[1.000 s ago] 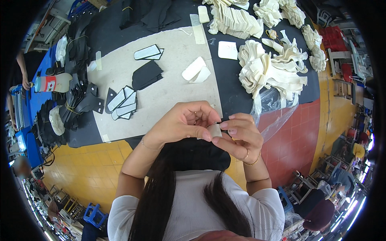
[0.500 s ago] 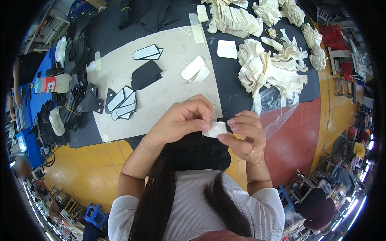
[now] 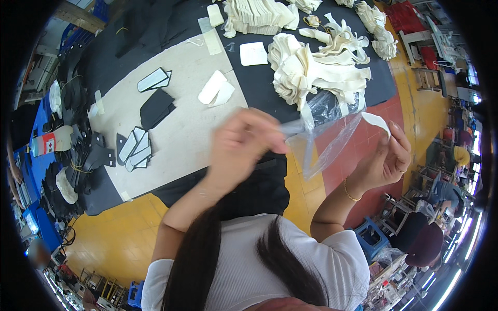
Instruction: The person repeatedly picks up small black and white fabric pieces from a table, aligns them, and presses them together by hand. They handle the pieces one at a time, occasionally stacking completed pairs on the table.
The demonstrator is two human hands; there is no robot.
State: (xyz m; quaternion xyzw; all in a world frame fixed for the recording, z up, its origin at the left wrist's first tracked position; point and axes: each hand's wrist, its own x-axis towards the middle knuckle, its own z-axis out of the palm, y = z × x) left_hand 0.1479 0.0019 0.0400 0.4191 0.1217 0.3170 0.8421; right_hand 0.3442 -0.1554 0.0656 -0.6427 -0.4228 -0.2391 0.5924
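My right hand [image 3: 386, 160] is raised at the right, beyond the table's edge, pinching a small white fabric piece [image 3: 375, 122] by its lower end. My left hand [image 3: 246, 147] is blurred by motion above the table's front edge, with thumb and fingers drawn together. A pale translucent strip [image 3: 293, 128] shows beside its fingertips; whether the hand holds it is too smeared to tell. On the grey board [image 3: 181, 140] beyond that hand lie two overlapping white pieces [image 3: 216, 89], a stack of black pieces [image 3: 156, 109] and several black-edged pale pieces [image 3: 136, 147].
Bundles of cream fabric strips [image 3: 311, 70] lie on the black table at the right, with a clear plastic bag [image 3: 332, 140] hanging off the edge. A white square piece [image 3: 253, 54] lies nearby. Black strips [image 3: 80, 150] and a bottle [image 3: 52, 141] are at the left. A blue stool [image 3: 369, 236] stands behind right.
My hands were together over the small white piece; now they are far apart. The right hand has carried the piece outward to the right. The view has shifted, so the table sits farther left.
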